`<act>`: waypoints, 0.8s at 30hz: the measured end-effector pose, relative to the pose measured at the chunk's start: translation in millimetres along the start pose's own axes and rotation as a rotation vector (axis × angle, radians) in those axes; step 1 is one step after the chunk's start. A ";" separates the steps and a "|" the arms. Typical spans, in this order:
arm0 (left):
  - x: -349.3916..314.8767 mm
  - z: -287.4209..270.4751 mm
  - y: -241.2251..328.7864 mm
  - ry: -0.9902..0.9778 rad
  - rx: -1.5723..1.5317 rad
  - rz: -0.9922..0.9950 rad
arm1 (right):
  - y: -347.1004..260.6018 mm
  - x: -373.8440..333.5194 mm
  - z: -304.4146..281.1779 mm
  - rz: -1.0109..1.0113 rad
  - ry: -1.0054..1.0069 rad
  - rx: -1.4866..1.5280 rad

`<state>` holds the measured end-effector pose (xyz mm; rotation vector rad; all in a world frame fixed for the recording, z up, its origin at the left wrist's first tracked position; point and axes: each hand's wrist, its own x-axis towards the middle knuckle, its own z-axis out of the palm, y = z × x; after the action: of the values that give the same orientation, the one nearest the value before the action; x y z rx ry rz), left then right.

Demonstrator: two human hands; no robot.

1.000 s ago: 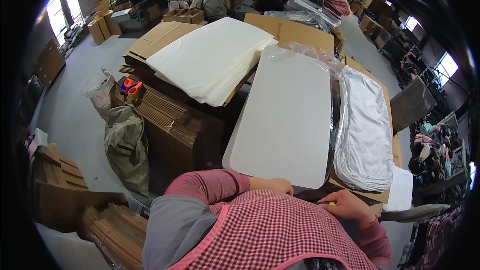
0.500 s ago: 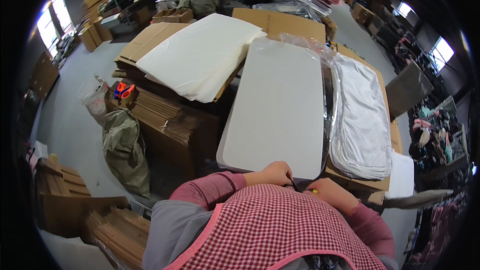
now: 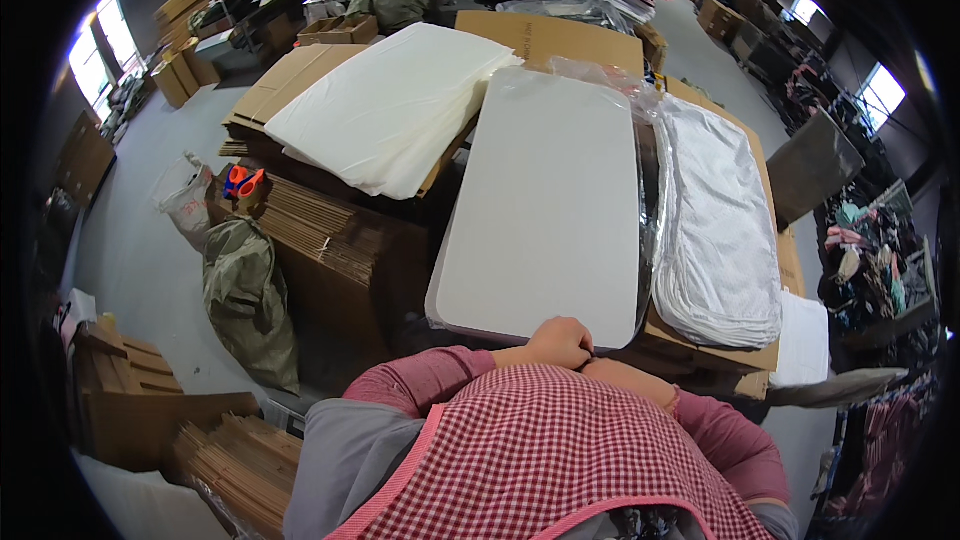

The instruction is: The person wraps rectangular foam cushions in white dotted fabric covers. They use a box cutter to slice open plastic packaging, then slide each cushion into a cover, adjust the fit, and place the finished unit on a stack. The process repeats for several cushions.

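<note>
Right hand [image 3: 612,373] moved beside left hand [image 3: 560,342], both grips unclear, pale board [image 3: 545,205] just beyond

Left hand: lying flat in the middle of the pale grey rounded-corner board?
No, the left hand is curled, in view at the near edge of the pale grey rounded-corner board.

The left hand [image 3: 561,342] curls downward just beside the right hand [image 3: 605,371], which seems partly hidden.
</note>
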<state>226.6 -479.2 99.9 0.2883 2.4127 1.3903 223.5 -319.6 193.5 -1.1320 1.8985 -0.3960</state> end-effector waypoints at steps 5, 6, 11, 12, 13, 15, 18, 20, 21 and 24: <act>-10.8 -7.1 -0.7 -0.016 -0.002 -0.074 | 23.0 -20.2 -15.2 0.295 -0.130 0.632; -11.9 -9.5 -1.6 -0.035 0.004 -0.114 | 23.5 -21.5 -15.7 0.259 -0.131 0.634; -7.1 -27.4 -2.9 -0.127 -0.010 -0.021 | 15.6 -1.2 -5.6 0.357 0.029 0.321; -4.9 -32.1 -3.5 -0.144 -0.028 0.031 | 15.0 3.8 -3.6 0.385 0.121 0.249; -2.0 -37.4 -5.1 -0.168 0.047 0.087 | 15.8 7.7 -2.4 0.441 0.208 0.108; 6.2 -49.6 -12.8 -0.351 -0.004 0.150 | 21.6 13.5 -2.2 0.510 0.346 -0.058; 28.4 -84.6 -42.5 -0.541 -0.087 0.289 | 36.0 20.6 -4.9 0.305 0.260 0.309; 49.0 -123.7 -79.6 -0.553 -0.293 0.214 | 45.0 22.8 -6.7 0.368 0.151 0.309; 61.5 -153.3 -105.0 -0.343 -0.327 0.101 | 48.0 23.0 -6.9 0.392 0.137 0.263; 75.0 -258.9 -207.5 0.838 -0.247 -0.163 | 54.3 30.4 -13.8 0.431 0.066 0.193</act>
<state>55.7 -763.8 25.9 -0.6710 2.7139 1.9743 175.8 -317.8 151.2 -0.5683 2.0466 -0.3655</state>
